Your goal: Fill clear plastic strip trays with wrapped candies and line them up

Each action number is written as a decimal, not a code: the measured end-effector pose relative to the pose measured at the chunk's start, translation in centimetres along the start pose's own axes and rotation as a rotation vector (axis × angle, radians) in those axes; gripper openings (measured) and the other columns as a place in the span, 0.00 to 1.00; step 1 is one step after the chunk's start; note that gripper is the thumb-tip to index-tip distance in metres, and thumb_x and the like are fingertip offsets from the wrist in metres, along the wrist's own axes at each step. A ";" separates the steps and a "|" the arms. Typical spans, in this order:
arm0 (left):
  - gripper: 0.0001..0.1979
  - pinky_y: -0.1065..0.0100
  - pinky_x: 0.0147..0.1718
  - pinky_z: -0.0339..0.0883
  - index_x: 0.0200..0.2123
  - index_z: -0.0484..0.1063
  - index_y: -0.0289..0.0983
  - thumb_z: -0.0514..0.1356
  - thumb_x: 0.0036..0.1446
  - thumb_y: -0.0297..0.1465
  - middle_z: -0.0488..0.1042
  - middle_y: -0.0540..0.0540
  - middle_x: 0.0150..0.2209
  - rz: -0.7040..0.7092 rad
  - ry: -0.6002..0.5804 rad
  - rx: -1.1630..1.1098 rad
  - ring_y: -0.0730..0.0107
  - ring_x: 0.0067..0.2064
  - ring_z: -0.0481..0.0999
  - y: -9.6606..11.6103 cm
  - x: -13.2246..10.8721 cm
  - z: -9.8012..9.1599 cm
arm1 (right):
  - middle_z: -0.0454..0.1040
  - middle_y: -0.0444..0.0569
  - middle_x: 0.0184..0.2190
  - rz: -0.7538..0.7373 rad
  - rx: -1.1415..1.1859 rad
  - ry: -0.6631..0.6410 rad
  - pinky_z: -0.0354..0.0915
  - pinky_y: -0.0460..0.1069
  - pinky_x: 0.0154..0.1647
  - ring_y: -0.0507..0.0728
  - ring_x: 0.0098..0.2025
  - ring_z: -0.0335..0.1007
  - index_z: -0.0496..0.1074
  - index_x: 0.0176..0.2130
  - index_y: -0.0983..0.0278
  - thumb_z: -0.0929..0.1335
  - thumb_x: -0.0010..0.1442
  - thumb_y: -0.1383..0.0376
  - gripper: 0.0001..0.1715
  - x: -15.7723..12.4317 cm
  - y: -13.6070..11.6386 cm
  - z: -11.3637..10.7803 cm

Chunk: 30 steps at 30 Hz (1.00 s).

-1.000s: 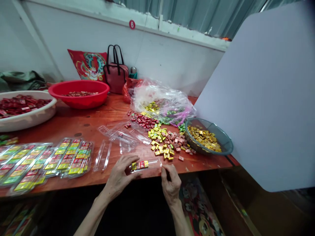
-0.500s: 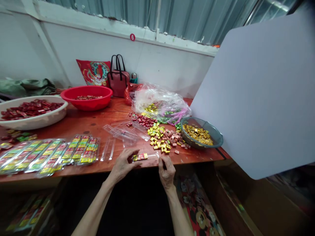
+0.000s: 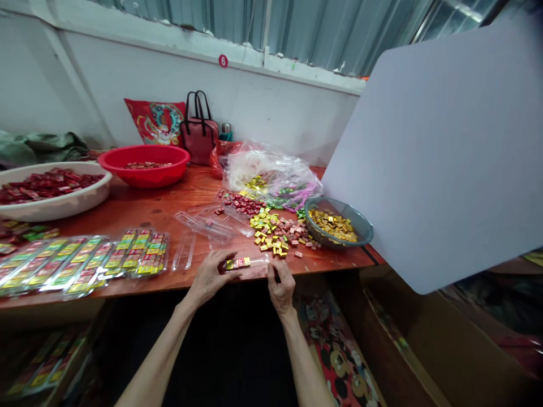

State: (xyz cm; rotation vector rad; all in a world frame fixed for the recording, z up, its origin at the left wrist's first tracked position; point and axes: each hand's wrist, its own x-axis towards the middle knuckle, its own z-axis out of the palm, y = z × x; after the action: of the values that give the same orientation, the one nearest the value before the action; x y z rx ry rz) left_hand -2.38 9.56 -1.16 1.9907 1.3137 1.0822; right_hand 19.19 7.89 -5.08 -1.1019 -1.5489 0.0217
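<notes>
Now, a clear plastic tray [image 3: 257,262] with a few wrapped cubes [image 3: 236,263] in it is held at the front edge of the worktop [image 3: 144,195], gripped by the curled fingers of the left hand [image 3: 207,278] and pinched by those of the right hand [image 3: 280,287].

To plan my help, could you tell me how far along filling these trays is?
Filled clear plastic trays lie at left. One clear tray, part-filled with wrapped cubes, is held between the left hand and right hand. Loose gold and red cubes and a grey bowl of gold cubes remain.

Both hands [image 3: 207,277] [image 3: 280,288] hold a clear plastic tray [image 3: 257,263] of wrapped cubes [image 3: 237,263].
</notes>
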 end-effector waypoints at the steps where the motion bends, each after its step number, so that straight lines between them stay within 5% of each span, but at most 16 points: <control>1: 0.25 0.53 0.48 0.68 0.50 0.72 0.40 0.67 0.49 0.41 0.75 0.42 0.46 0.001 -0.005 0.022 0.56 0.48 0.73 0.1 0.0 -0.1 | 0.73 0.49 0.29 0.006 -0.005 -0.007 0.68 0.51 0.40 0.55 0.34 0.70 0.70 0.35 0.63 0.60 0.65 0.66 0.11 0.0 0.0 0.0; 8: 0.25 0.55 0.45 0.69 0.50 0.72 0.40 0.66 0.50 0.43 0.75 0.42 0.45 0.014 -0.107 0.085 0.55 0.46 0.73 0.5 1.0 -0.4 | 0.74 0.50 0.30 0.073 -0.029 -0.032 0.68 0.51 0.40 0.56 0.35 0.71 0.71 0.35 0.62 0.61 0.64 0.65 0.11 -0.1 -0.2 -0.1; 13: 0.24 0.54 0.45 0.69 0.49 0.73 0.41 0.66 0.50 0.44 0.76 0.43 0.44 0.028 -0.090 0.096 0.55 0.46 0.73 0.1 1.4 0.2 | 0.74 0.49 0.32 0.163 0.076 -0.104 0.68 0.48 0.39 0.54 0.36 0.71 0.73 0.37 0.63 0.61 0.64 0.65 0.12 1.3 -0.5 -3.0; 18: 0.24 0.53 0.46 0.68 0.49 0.72 0.42 0.66 0.50 0.44 0.74 0.43 0.45 0.003 -0.074 0.077 0.55 0.47 0.72 -0.1 1.2 0.5 | 0.72 0.50 0.37 0.278 -0.118 -0.040 0.65 0.50 0.45 0.55 0.40 0.70 0.73 0.42 0.64 0.62 0.65 0.62 0.12 3.6 2.7 -6.6; 24: 0.22 0.56 0.45 0.69 0.49 0.72 0.42 0.65 0.52 0.43 0.73 0.43 0.46 -0.025 -0.079 0.046 0.55 0.48 0.72 0.4 1.1 0.2 | 0.67 0.49 0.37 0.305 -0.402 -0.272 0.63 0.50 0.40 0.56 0.39 0.67 0.73 0.39 0.63 0.64 0.64 0.59 0.12 5.0 5.5 -6.8; 30: 0.19 0.58 0.46 0.68 0.50 0.72 0.43 0.63 0.55 0.40 0.73 0.44 0.46 -0.026 -0.098 0.040 0.57 0.48 0.70 0.5 1.0 0.2 | 0.69 0.47 0.34 0.359 -0.156 -0.291 0.63 0.48 0.37 0.54 0.34 0.67 0.70 0.36 0.63 0.65 0.62 0.60 0.09 5.6 4.3 -7.3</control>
State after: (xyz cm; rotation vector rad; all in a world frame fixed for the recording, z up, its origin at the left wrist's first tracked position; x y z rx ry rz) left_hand -1.75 10.29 -0.53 2.0233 1.3148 0.9409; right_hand 28.20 9.90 -0.91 -1.5444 -1.6066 0.3211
